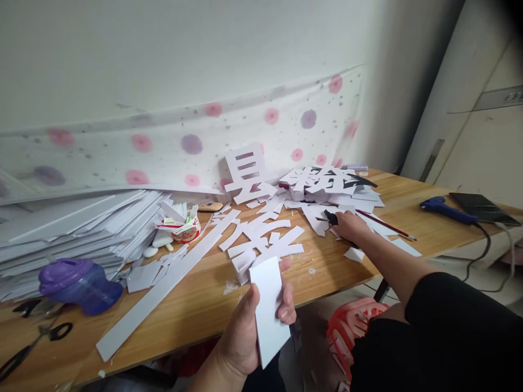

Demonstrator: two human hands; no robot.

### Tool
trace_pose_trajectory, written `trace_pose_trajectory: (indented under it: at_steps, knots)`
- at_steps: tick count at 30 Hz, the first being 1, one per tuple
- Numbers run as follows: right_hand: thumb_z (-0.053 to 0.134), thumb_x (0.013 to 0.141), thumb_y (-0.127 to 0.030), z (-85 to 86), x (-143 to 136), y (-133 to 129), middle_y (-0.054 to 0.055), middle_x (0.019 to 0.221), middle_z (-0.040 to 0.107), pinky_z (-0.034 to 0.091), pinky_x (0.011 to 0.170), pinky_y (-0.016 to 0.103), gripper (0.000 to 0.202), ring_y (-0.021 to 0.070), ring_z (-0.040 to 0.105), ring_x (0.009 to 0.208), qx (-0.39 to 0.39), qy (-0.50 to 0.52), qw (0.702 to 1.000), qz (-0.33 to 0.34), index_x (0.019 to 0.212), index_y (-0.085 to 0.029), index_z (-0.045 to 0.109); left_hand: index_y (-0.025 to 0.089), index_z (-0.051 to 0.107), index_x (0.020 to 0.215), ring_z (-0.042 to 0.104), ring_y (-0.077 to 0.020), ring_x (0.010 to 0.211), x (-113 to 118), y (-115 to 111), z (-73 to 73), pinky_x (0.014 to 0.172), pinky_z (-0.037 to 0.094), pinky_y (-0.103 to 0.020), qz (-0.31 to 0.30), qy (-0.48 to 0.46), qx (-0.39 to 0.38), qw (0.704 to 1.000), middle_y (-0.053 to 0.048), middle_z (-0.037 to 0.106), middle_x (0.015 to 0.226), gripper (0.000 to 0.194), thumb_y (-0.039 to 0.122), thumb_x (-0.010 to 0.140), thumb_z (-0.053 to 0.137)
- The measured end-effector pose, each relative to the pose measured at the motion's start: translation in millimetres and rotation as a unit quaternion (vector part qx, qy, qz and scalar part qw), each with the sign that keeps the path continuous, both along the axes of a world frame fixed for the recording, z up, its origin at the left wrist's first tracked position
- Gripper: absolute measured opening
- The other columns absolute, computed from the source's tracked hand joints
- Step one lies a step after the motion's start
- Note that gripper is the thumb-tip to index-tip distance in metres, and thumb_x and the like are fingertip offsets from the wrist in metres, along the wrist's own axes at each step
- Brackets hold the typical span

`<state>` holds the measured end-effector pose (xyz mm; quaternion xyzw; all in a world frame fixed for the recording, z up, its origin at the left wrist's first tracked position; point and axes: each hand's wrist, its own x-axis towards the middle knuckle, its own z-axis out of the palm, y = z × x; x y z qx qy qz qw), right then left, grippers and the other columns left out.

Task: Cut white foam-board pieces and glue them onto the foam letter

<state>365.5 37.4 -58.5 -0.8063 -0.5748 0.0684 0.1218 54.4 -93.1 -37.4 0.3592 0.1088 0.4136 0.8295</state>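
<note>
My left hand is closed round a flat, slanted piece of white foam board, thumb on one side and fingers on the other, in front of the table's near edge. Farther right, my right hand has its fingers closed on a small black tool among the scraps; its exact kind is unclear. Just beyond the left hand lies a cut-out white foam board character. Another white character leans upright at the back, beside a heap with a further cut-out character on top.
Stacked white boards, a purple-lidded cup and scissors are on the left. A long white strip crosses the table. A paper tub holds scraps. Rightward lie a pencil, a blue corded glue gun and a dark tablet. A red basket stands below.
</note>
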Motion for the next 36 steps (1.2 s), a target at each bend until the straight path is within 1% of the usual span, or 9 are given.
trace_pose_trajectory:
  at_steps: [4,8,9,11,14,19,22,30,36]
  knots:
    - [0.047,0.093,-0.023,32.3,-18.6,-23.3,0.014,0.111,0.062,0.048,0.083,0.036,0.029,0.0226,0.061,0.097,0.069,0.037,0.996,0.033,0.118,-0.01,0.057,0.015,0.056,0.124,0.044,-0.0121,0.067,-1.2,-0.1,-8.0,0.065,0.034,-0.028,0.046,0.047,0.04,0.997,-0.005,0.052,0.082,0.064,0.061,0.08,0.057]
    - [0.037,0.092,-0.019,57.0,-61.9,-92.3,0.003,0.1,0.066,0.046,0.077,0.023,0.034,0.0149,0.061,0.087,0.108,0.116,0.969,0.187,0.122,-0.02,0.052,0.018,0.052,0.126,0.044,-0.0127,0.068,-2.4,3.0,-20.9,0.066,0.034,-0.028,0.072,0.146,0.132,0.978,-0.003,0.051,0.081,0.061,0.057,0.08,0.059]
    - [0.039,0.091,-0.02,60.0,-74.7,-112.2,0.004,0.1,0.065,0.046,0.077,0.024,0.032,0.015,0.06,0.086,0.146,0.159,0.939,0.266,0.12,-0.018,0.052,0.019,0.052,0.124,0.043,-0.0123,0.068,-2.4,3.7,-23.8,0.066,0.034,-0.028,0.076,0.17,0.154,0.97,-0.002,0.049,0.08,0.058,0.056,0.08,0.06]
    - [0.044,0.091,-0.022,62.7,-97.4,-146.3,0.006,0.105,0.064,0.045,0.077,0.025,0.033,0.0153,0.059,0.088,0.178,0.184,0.901,0.351,0.123,-0.017,0.05,0.022,0.053,0.121,0.041,-0.0118,0.07,-1.4,4.5,-28.0,0.066,0.034,-0.027,0.087,0.217,0.187,0.954,0.0,0.047,0.081,0.051,0.051,0.08,0.063]
    - [0.049,0.086,-0.017,59.8,-115.9,-171.8,0.004,0.085,0.063,0.041,0.067,0.027,0.013,0.0164,0.055,0.075,0.176,0.112,0.896,0.391,0.095,-0.017,0.058,0.024,0.052,0.117,0.039,-0.0113,0.071,3.5,4.2,-29.8,0.064,0.033,-0.026,0.107,0.294,0.235,0.92,0.001,0.044,0.082,0.043,0.045,0.081,0.065]
    - [0.053,0.08,-0.014,52.0,-111.0,-170.0,0.0,0.07,0.056,0.031,0.056,0.028,0.006,0.0154,0.047,0.062,0.211,0.008,0.911,0.354,0.076,-0.018,0.051,0.028,0.046,0.117,0.034,-0.01,0.064,13.9,2.8,-30.3,0.057,0.029,-0.025,0.111,0.314,0.278,0.901,0.004,0.037,0.075,0.038,0.041,0.085,0.062]
    - [0.057,0.076,-0.012,51.0,-107.7,-167.9,0.0,0.068,0.055,0.028,0.054,0.029,0.01,0.0158,0.045,0.06,0.229,-0.045,0.908,0.349,0.075,-0.019,0.05,0.027,0.046,0.117,0.036,-0.0108,0.066,17.0,3.2,-31.8,0.059,0.031,-0.025,0.12,0.318,0.294,0.893,0.003,0.04,0.078,0.039,0.041,0.084,0.062]
    - [0.049,0.084,-0.015,49.6,-110.1,-170.6,0.0,0.068,0.053,0.026,0.056,0.03,0.009,0.0169,0.043,0.059,0.248,-0.093,0.895,0.36,0.075,-0.019,0.048,0.023,0.049,0.112,0.035,-0.0096,0.06,20.9,3.1,-29.9,0.058,0.034,-0.026,0.141,0.326,0.307,0.883,0.003,0.039,0.075,0.044,0.044,0.079,0.067]
    - [0.047,0.084,-0.014,50.7,-107.8,-172.5,0.001,0.067,0.052,0.024,0.055,0.031,0.01,0.0178,0.042,0.059,0.245,-0.114,0.893,0.36,0.076,-0.02,0.048,0.024,0.049,0.11,0.049,-0.0145,0.075,20.7,2.4,-24.8,0.064,0.038,-0.026,0.165,0.344,0.348,0.856,0.001,0.05,0.08,0.039,0.039,0.079,0.067]
